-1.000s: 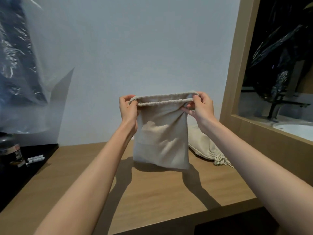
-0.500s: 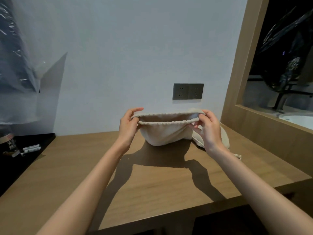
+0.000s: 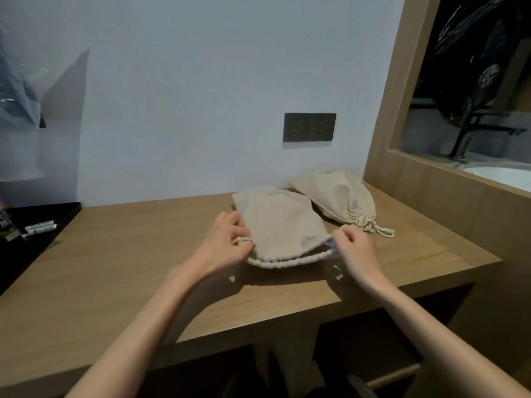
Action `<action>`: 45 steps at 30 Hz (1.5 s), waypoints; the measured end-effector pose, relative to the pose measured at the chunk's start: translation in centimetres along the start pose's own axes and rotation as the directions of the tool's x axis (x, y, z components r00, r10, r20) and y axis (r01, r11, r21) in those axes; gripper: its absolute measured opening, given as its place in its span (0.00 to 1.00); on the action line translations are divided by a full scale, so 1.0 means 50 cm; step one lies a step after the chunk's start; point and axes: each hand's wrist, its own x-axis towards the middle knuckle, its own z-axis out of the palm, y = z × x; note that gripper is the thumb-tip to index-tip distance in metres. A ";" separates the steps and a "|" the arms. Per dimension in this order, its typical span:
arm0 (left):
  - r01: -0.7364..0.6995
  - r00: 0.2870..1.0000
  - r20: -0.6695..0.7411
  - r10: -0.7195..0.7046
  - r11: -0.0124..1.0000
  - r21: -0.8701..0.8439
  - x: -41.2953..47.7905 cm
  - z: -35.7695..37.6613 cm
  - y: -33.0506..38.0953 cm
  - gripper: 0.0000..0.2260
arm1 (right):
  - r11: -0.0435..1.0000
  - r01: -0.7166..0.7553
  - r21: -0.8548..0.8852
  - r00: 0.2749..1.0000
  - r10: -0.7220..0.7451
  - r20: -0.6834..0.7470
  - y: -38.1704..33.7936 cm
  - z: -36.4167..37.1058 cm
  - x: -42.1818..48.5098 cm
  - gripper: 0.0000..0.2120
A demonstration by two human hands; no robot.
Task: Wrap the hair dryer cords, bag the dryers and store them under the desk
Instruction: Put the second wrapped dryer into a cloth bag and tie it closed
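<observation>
A flat beige drawstring bag (image 3: 281, 222) lies on the wooden desk (image 3: 138, 271), its open mouth turned toward me. My left hand (image 3: 227, 239) pinches the left end of the bag's mouth and cord. At the right end, my right hand (image 3: 355, 249) grips the mouth. Behind it to the right rests a second beige bag (image 3: 336, 196), bulging and tied shut with a knotted cord (image 3: 370, 225). No hair dryer is visible.
A dark double wall socket (image 3: 309, 127) sits above the bags. A black surface (image 3: 31, 239) with small packets is at the left. At the right, a wooden frame (image 3: 382, 145) borders a window onto a sink. Dark open space lies under the desk edge.
Both hands have lowered the bag from mid-air onto the desk, where it now lies flat. The view has tilted down, revealing the tied second bag.
</observation>
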 end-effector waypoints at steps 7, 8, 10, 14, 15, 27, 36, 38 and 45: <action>-0.120 0.982 0.173 0.073 0.953 0.279 -0.015 0.065 0.016 0.04 | 0.751 0.576 -0.323 0.781 -0.389 0.489 -0.015 0.026 -0.015 0.35; -0.108 0.984 0.165 0.064 0.956 0.274 -0.016 0.072 0.013 0.05 | 0.743 0.582 -0.331 0.761 -0.354 0.544 -0.011 0.033 -0.013 0.37; -0.091 0.984 0.170 0.045 0.958 0.273 -0.012 0.080 0.003 0.05 | 0.771 0.567 -0.290 0.753 -0.341 0.563 0.000 0.049 -0.007 0.38; -0.077 0.978 0.206 0.015 0.951 0.299 0.016 0.084 -0.016 0.06 | 0.778 0.566 -0.273 0.743 -0.337 0.578 0.012 0.077 0.016 0.36; -0.068 0.978 0.211 0.003 0.952 0.300 0.027 0.086 -0.022 0.05 | 0.779 0.564 -0.274 0.743 -0.333 0.581 0.016 0.086 0.025 0.36; -0.009 0.996 0.086 0.002 0.996 0.084 0.091 0.103 -0.113 0.08 | 0.762 0.529 -0.374 0.775 -0.254 0.578 0.079 0.160 0.155 0.29; 0.091 0.995 -0.021 -0.096 0.979 -0.183 0.034 0.051 -0.142 0.12 | 0.679 0.433 -0.593 0.901 -0.307 0.305 0.069 0.111 0.112 0.18; 0.104 0.991 -0.064 -0.119 0.976 -0.194 0.025 0.040 -0.147 0.12 | 0.681 0.469 -0.563 0.875 -0.446 0.190 0.065 0.116 0.096 0.14; 0.150 0.988 -0.004 -0.154 0.968 -0.204 0.017 0.004 -0.157 0.14 | 0.625 0.696 -0.354 0.717 -0.633 0.292 -0.012 0.214 0.041 0.11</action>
